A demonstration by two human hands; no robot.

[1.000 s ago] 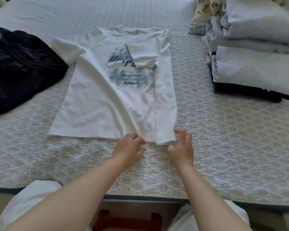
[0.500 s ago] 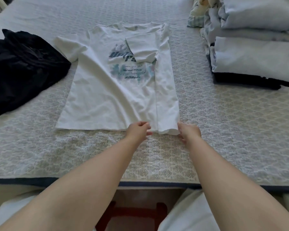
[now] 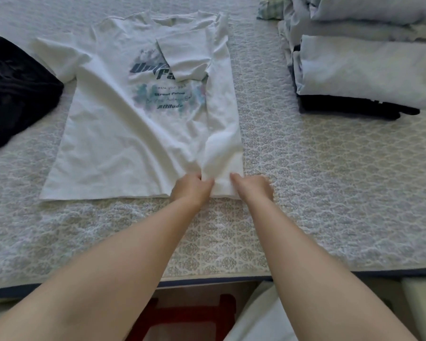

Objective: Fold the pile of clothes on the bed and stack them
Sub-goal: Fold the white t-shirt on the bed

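Head view: both hands at T-shirt hem

Left hand (image 3: 191, 190) and right hand (image 3: 252, 189), fingers curled, gripping the near hem of the white T-shirt (image 3: 123, 134) at its folded right strip. Spread flat on the patterned bed cover (image 3: 305, 193), print up, right sleeve folded inward. Dark garment (image 3: 12, 94) heaped at far left. Stack of folded clothes (image 3: 367, 70) at far right, pale pieces over a black one.
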